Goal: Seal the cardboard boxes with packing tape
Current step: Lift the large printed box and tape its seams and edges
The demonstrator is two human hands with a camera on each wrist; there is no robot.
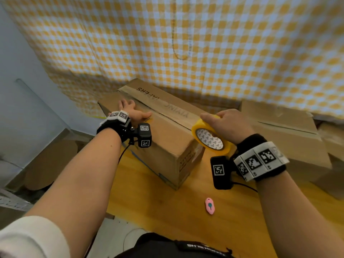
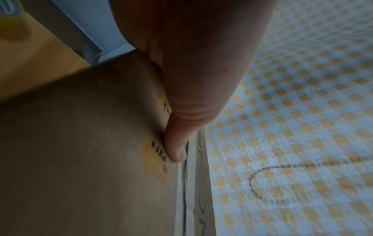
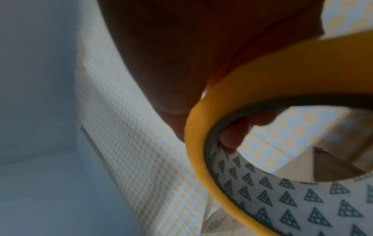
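Head view: left hand [image 1: 133, 112] flat, fingers seemingly straight, pressing brown cardboard box [image 1: 163, 138] on wooden worktop [image 1: 167, 211] | right hand [image 1: 226, 124] grasping yellow packing-tape roll [image 1: 211, 136] at box's near end

You see a matt brown cardboard box [image 1: 163, 138], a glossy yellow tape roll [image 1: 212, 138], a smooth wooden surface [image 1: 167, 205] and a checked cloth curtain [image 1: 223, 53].

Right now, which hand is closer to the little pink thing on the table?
Right. The right hand holds the yellow tape roll above the box's near end, over the pink thing. The left hand rests farther back on the box top.
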